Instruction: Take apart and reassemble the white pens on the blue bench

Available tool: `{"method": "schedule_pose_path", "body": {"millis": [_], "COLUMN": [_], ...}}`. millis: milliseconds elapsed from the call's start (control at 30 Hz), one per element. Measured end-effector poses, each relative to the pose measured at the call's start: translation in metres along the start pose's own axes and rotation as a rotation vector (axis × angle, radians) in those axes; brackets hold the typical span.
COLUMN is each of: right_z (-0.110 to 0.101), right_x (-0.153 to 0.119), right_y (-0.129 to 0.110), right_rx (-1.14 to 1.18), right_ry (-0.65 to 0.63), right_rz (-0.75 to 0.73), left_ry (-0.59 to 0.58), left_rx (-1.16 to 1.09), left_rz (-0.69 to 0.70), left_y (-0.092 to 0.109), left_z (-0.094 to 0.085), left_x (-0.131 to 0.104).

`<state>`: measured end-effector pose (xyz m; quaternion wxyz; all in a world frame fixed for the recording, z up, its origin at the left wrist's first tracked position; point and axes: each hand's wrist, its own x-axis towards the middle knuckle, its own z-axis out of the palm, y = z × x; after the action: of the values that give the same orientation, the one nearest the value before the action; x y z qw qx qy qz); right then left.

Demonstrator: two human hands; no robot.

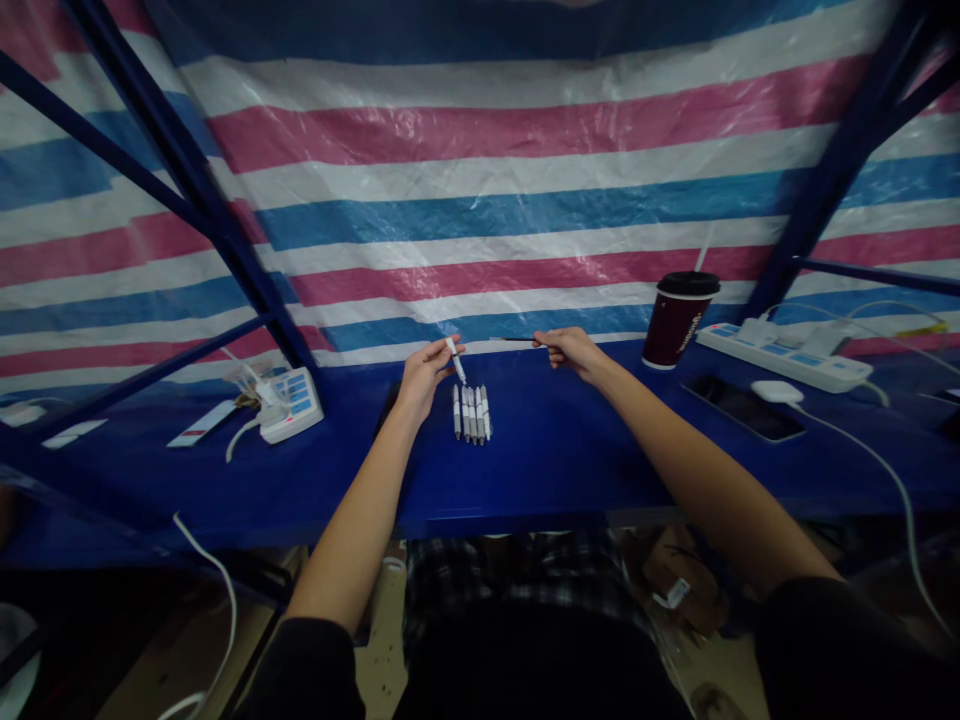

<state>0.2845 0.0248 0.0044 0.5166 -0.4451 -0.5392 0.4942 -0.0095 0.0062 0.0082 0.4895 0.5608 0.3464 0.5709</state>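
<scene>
Centre frame, a slim white pen barrel (pixel 455 357) is pinched by the left hand's (pixel 423 376) fingertips, a thin dark rod (pixel 513 341) by the right hand's (pixel 574 351); if loosely gripped, the rod could be dropped.

This looks like a makeshift workstation, though workshop or storeroom I cannot tell: a blue metal shelf (pixel 555 460) serves as the bench, its frame post (pixel 829 175) rising at 2 o'clock. Striped plastic sheeting (pixel 480 195) hangs as a wall at 12, with power strips at 10 (pixel 304 408) and 2 (pixel 784 360).
</scene>
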Motion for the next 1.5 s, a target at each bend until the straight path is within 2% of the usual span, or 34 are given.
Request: {"method": "schedule_pose_path", "body": {"millis": [100, 200, 300, 367, 533, 733, 867, 1000, 1133, 1200, 1333, 1500], "right_z": [0.000, 0.002, 0.006, 0.010, 0.015, 0.017, 0.029, 0.045, 0.048, 0.045, 0.044, 0.044], "right_x": [0.000, -0.002, -0.004, -0.005, -0.004, -0.005, -0.010, -0.014, -0.014, -0.014, -0.016, -0.014], "right_y": [-0.001, -0.002, -0.004, -0.004, -0.004, -0.003, -0.002, 0.002, 0.003, 0.002, 0.004, 0.008], "right_rx": [-0.012, -0.032, -0.076, -0.110, -0.241, -0.362, -0.418, -0.445, -0.491, -0.480, -0.401, -0.291], "right_ry": [-0.003, -0.013, -0.034, -0.050, -0.065, -0.058, -0.105, -0.162, -0.081, -0.081, -0.176, -0.228], "right_rz": [0.000, -0.031, -0.079, -0.107, -0.171, -0.216, -0.229, -0.280, -0.338, -0.319, -0.240, -0.159], "left_ry": [0.014, 0.044, 0.013, -0.019, -0.046, -0.096, -0.166, -0.248, -0.271, -0.279, -0.281, -0.267], "left_rx": [0.102, 0.380, 0.653, 0.728, 0.758, 0.698, 0.642, 0.707, 0.743, 0.748, 0.767, 0.722], "left_rz": [0.044, 0.210, 0.349, 0.384, 0.414, 0.382, 0.361, 0.368, 0.367, 0.365, 0.352, 0.328], "left_y": [-0.003, -0.008, -0.012, -0.014, -0.012, -0.007, -0.005, -0.006, -0.007, -0.007, -0.007, -0.009], "left_z": [0.000, 0.001, 0.004, 0.005, 0.006, 0.010, 0.013, 0.016, 0.018, 0.019, 0.019, 0.016], "left_x": [0.001, 0.001, -0.001, -0.002, -0.003, -0.006, -0.009, -0.012, -0.013, -0.013, -0.013, -0.011]}}
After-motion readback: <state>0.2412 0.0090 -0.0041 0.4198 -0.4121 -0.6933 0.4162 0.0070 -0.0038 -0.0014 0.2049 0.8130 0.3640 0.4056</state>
